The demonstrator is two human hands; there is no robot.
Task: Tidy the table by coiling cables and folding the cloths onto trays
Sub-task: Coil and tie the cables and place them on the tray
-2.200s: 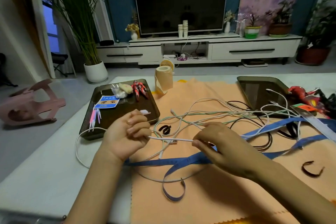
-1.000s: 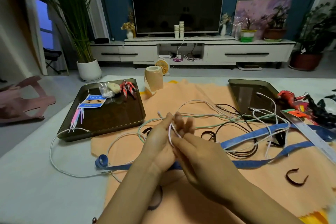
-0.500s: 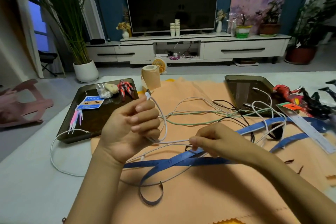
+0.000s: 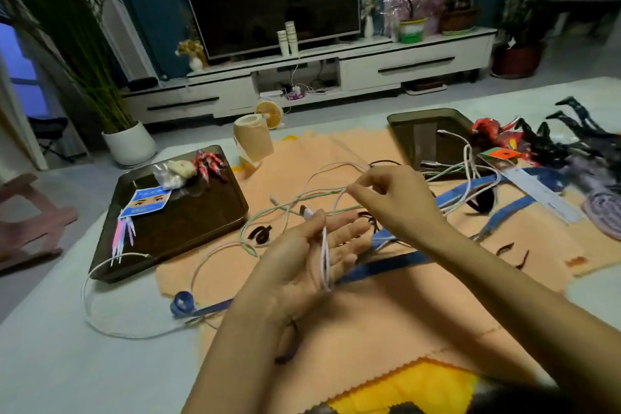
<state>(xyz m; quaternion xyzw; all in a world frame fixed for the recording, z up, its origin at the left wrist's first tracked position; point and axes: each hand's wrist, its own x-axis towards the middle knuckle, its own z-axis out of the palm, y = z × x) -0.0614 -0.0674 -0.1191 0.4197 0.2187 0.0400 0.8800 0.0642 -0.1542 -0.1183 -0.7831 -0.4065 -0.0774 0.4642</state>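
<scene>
yellow cloth: at the bottom edge of the frame, flat and unfolded, partly under the orange cloth.
orange cloth: spread over the middle of the desk, not yet folded, with cables and a blue strap lying across it.
left hand: centre of the frame, palm up, its grip spread with the fingers straight; whether the thumb pins the plug end I cannot tell.
white cable: a couple of turns lie round the left hand, with a long slack loop trailing on the desk at lower left.
right hand: just above and to the right, its grip pinching the white cable at the fingertips and holding it up off the cloth.
step in hand: coiling the white cable; it looks early on, with most of the length unwound.
next move: probably lay the pinched length over the left palm as another turn, keeping it free of the green cable crossing beside it.
left tray: middle left, holding small items but no coil.
right tray: upper right, with cable ends draped over its near rim.
</scene>
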